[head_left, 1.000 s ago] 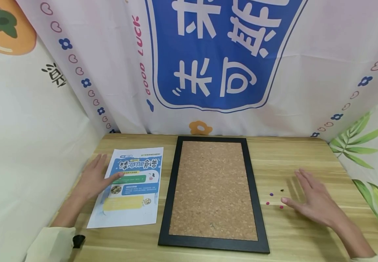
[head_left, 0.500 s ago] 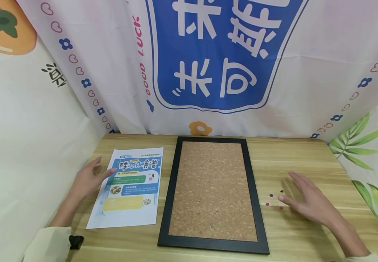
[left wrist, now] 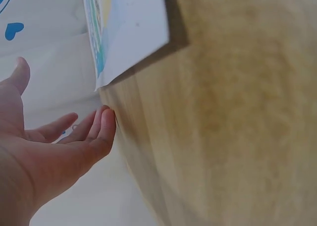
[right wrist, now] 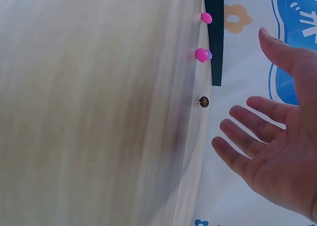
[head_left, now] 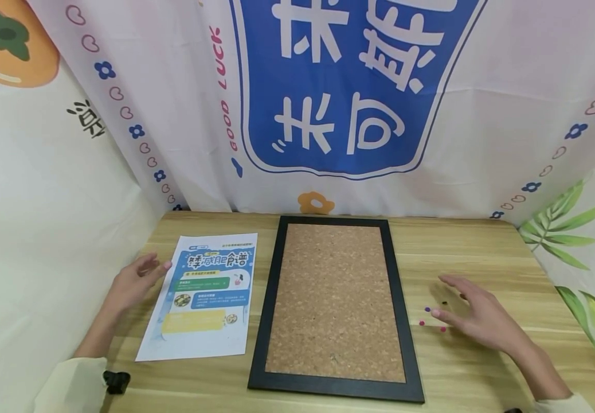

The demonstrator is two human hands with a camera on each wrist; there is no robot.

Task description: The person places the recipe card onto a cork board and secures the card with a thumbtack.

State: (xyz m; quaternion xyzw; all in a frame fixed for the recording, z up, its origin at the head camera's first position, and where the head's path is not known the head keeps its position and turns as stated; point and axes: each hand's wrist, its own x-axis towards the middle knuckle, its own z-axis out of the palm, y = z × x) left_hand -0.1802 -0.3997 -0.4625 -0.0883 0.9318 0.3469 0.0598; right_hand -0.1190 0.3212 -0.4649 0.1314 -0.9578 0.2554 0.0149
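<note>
Both hands are apart and hold nothing, their fingers loosely bent. The left hand (head_left: pixel 134 281) is beside the left edge of the paper (head_left: pixel 202 301), which lies flat on the table (head_left: pixel 462 246); the left wrist view shows clear space between the fingers and the sheet. The right hand (head_left: pixel 483 321) hovers near four pins: two pink pins (head_left: pixel 422 323), a purple pin (head_left: pixel 427 309) and a dark pin (head_left: pixel 444 303).

The sheet probably handles best pinched at its edges, lightly, so that it doesn't crease. Each pin is best taken by its head, slowly, between thumb and one finger (which way the points face is too small to tell).

Between the hands, the cork board (head_left: pixel 336 298) in its black frame (head_left: pixel 398 304) separates paper from pins; its raised border could catch a sliding sheet. The pins sit close together, so a careless finger might scatter them. Behind hangs a printed cloth (head_left: pixel 266 195).
</note>
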